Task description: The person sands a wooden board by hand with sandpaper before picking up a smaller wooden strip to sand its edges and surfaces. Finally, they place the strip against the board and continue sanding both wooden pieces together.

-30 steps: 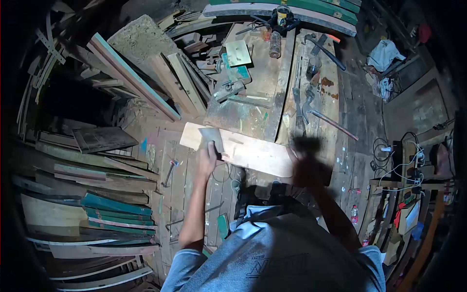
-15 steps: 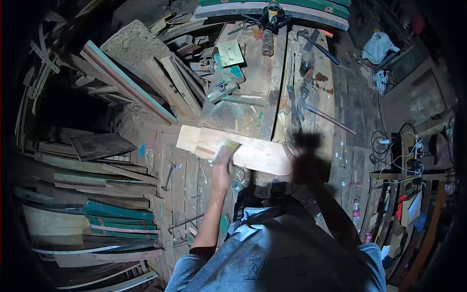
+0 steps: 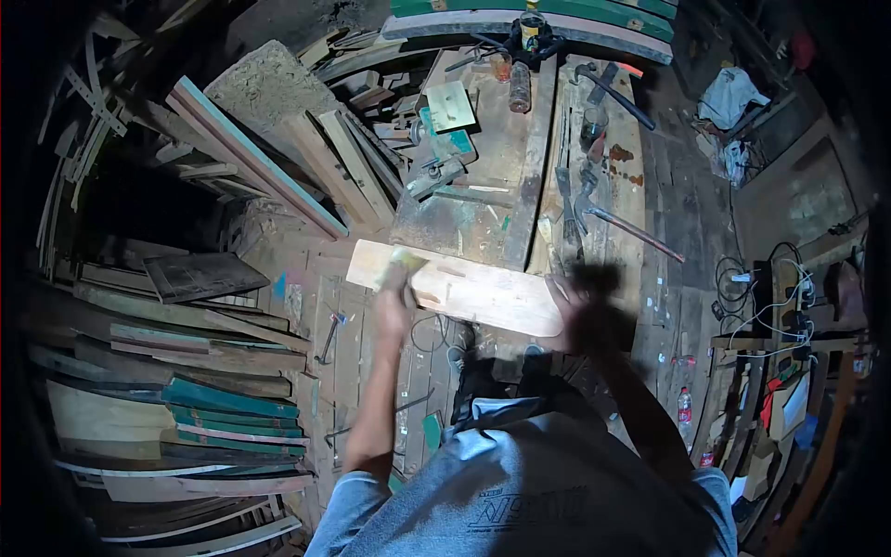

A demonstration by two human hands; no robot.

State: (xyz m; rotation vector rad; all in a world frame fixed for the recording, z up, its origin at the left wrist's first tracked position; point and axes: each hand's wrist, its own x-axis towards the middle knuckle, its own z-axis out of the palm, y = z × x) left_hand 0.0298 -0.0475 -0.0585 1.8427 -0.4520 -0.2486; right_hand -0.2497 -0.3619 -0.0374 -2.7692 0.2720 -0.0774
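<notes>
A pale wooden board [image 3: 492,295] lies across the near edge of the workbench, its right end rounded. My left hand [image 3: 393,295], a little blurred, is closed on a yellowish piece of sandpaper [image 3: 408,262] pressed on the board's left part. At the board's right end, my right hand [image 3: 577,311] grips the edge, thumb on top; its other fingers are in dark shadow.
On the workbench [image 3: 445,223] lie a hammer [image 3: 631,232], another hammer [image 3: 617,97], a clear bottle [image 3: 520,88] and a glass jar [image 3: 592,130]. Timber leans at the left, with stacked curved planks [image 3: 232,408] below. Cables [image 3: 780,288] hang at right.
My left hand has slid left along the board with the sandpaper, toward its left end. My right hand stays on the right end. The whole view has shifted slightly.
</notes>
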